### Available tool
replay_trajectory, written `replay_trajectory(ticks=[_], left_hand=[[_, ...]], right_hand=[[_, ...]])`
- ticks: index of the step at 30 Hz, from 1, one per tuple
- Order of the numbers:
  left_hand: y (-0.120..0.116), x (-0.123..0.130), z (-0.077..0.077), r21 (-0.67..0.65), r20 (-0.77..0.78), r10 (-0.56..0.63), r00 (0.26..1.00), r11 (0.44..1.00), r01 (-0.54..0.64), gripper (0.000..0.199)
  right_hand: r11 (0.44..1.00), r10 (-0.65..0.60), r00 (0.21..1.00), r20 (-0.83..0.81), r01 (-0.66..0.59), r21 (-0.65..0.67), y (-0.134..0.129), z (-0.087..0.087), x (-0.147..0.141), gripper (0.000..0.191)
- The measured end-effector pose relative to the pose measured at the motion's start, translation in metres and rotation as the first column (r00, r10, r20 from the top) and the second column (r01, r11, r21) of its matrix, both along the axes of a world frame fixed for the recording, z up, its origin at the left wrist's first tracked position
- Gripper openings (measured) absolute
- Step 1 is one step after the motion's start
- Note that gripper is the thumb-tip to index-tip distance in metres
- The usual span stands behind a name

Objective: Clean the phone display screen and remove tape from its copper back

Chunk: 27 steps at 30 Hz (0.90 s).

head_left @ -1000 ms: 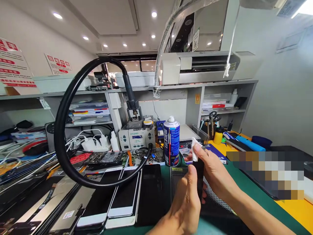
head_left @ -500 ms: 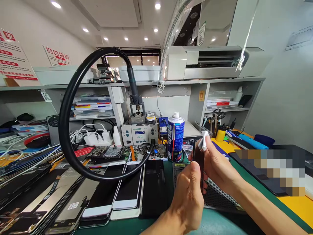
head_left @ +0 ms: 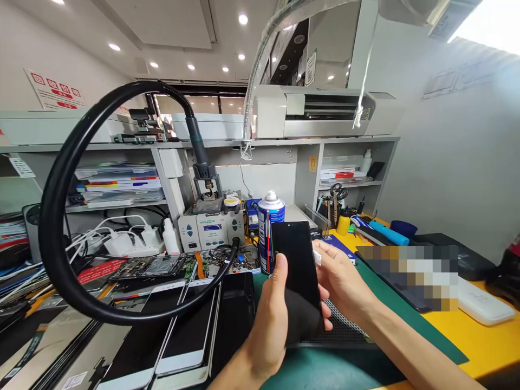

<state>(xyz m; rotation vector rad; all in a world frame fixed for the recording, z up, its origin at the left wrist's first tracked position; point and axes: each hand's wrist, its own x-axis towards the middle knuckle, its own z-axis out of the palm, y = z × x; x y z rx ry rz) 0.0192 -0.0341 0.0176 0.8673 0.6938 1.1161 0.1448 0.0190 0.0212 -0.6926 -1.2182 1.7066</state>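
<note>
My left hand is wrapped round a black smartphone, thumb along its left edge and fingertips showing at the right edge. The dark screen faces me, tilted upright. At the phone's right side, my right hand pinches a small white wipe near the upper edge. Some of the right fingers are hidden behind the phone. Just behind the phone stands a blue spray can with a white nozzle. Below the hands lies a dark perforated plate on the green mat.
Several phones and screen panels lie on the left. A thick black hose loops from the hot-air station. Loose circuit boards sit before it. A yellow bottle, scissors and a white power bank are to the right.
The phone has turned from edge-on to screen facing me. My right hand with the wipe has moved from its top to its right side. The view has swung right.
</note>
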Motion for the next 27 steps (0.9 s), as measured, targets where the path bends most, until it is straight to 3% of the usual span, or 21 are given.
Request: replay_trajectory(ticks=[4,10,14,20,23,27], left_hand=[[0.0,0.0,0.003,-0.02,0.085,-0.004,0.996,1.0,0.006,0.074],[0.0,-0.003,0.007,-0.063,0.089,-0.008,0.996,0.998,0.013,0.075],[0.001,-0.006,0.009,-0.086,0.106,-0.013,0.994,0.996,0.022,0.068],[0.003,-0.007,0.006,-0.08,-0.021,-0.039,0.999,0.996,0.037,0.03],[0.005,-0.006,0.004,-0.097,-0.079,-0.059,0.995,0.994,0.051,0.033],[0.008,-0.01,0.005,-0.109,-0.109,0.001,0.994,0.994,-0.013,0.045]], right_hand=[[0.998,0.058,0.998,-0.034,-0.058,-0.002,0.002,0.001,0.003,0.04],[0.994,0.1,0.992,-0.074,-0.097,0.046,0.003,0.0,0.008,0.033],[0.996,0.0,0.997,-0.08,0.008,0.093,0.007,-0.001,0.012,0.024],[0.973,-0.157,0.983,-0.09,0.17,0.157,0.021,0.007,0.017,0.022],[0.96,-0.209,0.976,-0.062,0.217,0.178,0.027,0.009,0.02,0.024],[0.958,-0.213,0.976,0.044,0.2,0.205,0.024,0.008,0.02,0.03]])
